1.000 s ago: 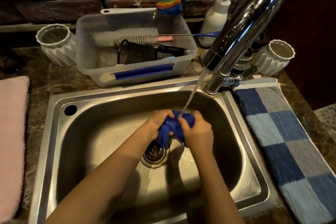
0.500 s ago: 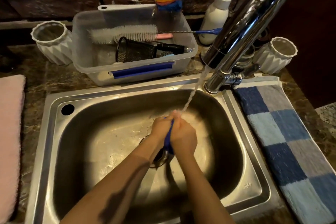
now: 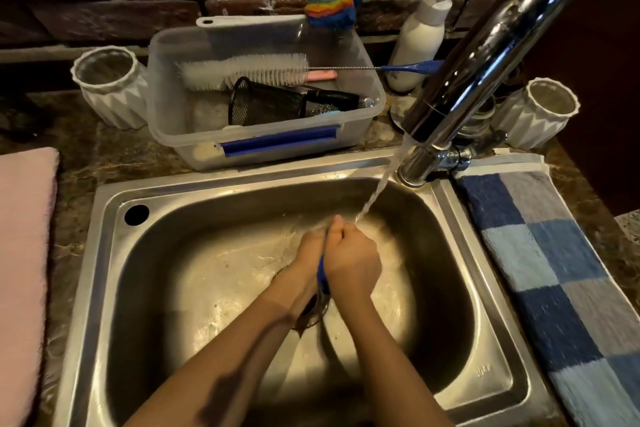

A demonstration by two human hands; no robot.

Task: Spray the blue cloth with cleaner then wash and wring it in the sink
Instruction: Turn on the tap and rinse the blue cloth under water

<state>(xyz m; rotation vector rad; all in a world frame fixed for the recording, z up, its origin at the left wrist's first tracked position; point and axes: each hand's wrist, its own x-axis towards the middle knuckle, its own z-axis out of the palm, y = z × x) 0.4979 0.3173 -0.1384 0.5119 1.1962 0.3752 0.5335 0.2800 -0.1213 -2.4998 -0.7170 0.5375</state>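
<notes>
Over the drain of the steel sink (image 3: 107,253), my left hand (image 3: 310,253) and my right hand (image 3: 353,260) are pressed together around the blue cloth (image 3: 322,276). Only a thin blue strip of the cloth shows between my palms; the rest is hidden. Both hands grip it with curled fingers. Water runs from the chrome tap (image 3: 485,55) and lands on my fingertips. The drain is mostly covered by my wrists.
Behind the sink stands a clear plastic tub (image 3: 374,97) holding a bottle brush and a black mesh cup. A white pump bottle (image 3: 420,35) and two white ribbed pots (image 3: 110,87) (image 3: 543,114) sit at the back. A blue checked towel (image 3: 547,270) lies right, a pink cloth (image 3: 20,270) left.
My hands closed together, squeezing the bunched cloth flat between the palms. It showed as a bundle a second ago; now only a sliver is visible. Water keeps running.
</notes>
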